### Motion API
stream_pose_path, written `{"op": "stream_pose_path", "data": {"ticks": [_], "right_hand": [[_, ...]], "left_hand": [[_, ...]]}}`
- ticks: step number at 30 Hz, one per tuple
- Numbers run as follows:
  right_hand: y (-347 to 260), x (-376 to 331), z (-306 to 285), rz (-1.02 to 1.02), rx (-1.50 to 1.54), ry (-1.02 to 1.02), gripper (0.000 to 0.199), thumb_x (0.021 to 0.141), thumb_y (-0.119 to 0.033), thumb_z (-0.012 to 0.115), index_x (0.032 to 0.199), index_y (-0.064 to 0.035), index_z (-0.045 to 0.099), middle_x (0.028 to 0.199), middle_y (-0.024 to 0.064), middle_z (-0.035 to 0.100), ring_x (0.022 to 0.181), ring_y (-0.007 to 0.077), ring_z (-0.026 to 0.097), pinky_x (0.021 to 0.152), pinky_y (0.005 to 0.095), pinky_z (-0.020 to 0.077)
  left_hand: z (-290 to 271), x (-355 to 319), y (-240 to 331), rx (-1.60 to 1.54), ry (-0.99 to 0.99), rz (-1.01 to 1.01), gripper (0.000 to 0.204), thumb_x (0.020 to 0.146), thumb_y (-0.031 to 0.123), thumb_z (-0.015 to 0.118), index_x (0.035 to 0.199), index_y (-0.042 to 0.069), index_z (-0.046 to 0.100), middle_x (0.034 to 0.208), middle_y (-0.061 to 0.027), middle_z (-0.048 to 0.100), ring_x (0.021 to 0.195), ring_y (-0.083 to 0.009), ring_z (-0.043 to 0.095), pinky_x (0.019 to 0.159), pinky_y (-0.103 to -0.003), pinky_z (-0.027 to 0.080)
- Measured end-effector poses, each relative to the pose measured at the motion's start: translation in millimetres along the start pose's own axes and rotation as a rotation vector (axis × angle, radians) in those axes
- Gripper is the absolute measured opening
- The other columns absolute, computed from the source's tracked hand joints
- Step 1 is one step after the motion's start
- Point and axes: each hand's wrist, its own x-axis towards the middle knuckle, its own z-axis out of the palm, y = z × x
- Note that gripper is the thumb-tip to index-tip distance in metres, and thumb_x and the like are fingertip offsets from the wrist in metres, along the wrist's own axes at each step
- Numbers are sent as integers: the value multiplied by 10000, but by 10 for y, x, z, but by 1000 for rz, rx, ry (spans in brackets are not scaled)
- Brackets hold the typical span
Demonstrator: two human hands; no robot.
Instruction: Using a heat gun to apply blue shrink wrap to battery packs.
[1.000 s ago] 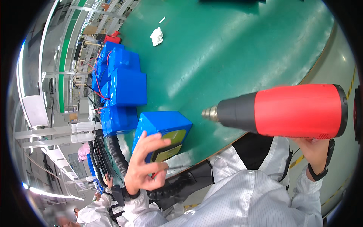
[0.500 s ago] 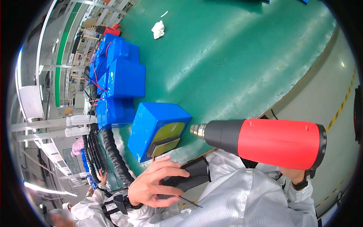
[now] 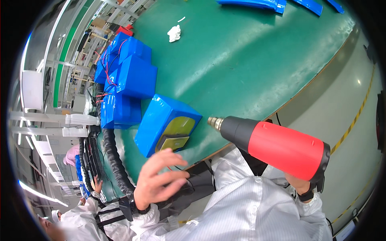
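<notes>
A blue shrink-wrapped battery pack (image 3: 163, 122) lies near the front edge of the green table (image 3: 249, 60), its yellowish end face turned toward me. My left hand (image 3: 159, 178) hovers just below that end with fingers spread, holding nothing. My right hand (image 3: 299, 186), mostly hidden, grips the handle of a red and black heat gun (image 3: 277, 144). The gun's metal nozzle sits just right of the pack's end, pointing left at it.
Several more blue wrapped packs (image 3: 126, 76) with red wires are stacked at the table's left. A crumpled white rag (image 3: 174, 33) lies farther back. Blue sleeves (image 3: 277, 5) rest at the far edge. A black corrugated hose (image 3: 114, 160) runs along the left. Another person in white works at lower left.
The heat gun has dropped lower and nearer to me. My left hand let go of the pack, pulled back below the table edge, and now rises toward the pack's end again.
</notes>
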Motion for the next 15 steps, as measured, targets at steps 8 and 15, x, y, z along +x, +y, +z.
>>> {"op": "stream_pose_path", "data": {"ticks": [8,15], "right_hand": [[-26,-59,67,-34,-79,45,329,842,-42,767,1158,-18,681,1106,106,699,983,263,676,870,372,528],[-199,96,-55,-49,29,85,321,828,-38,789,1135,-10,696,1112,97,704,993,246,675,869,366,527]], "left_hand": [[-41,-49,-292,243,495,-203,265,774,6,723,1034,57,719,1166,-120,648,1125,-331,614,1026,-463,451],[11,-107,-394,219,419,-402,494,902,150,681,1367,40,557,1373,-148,545,1283,-300,516,1086,-398,384]]}}
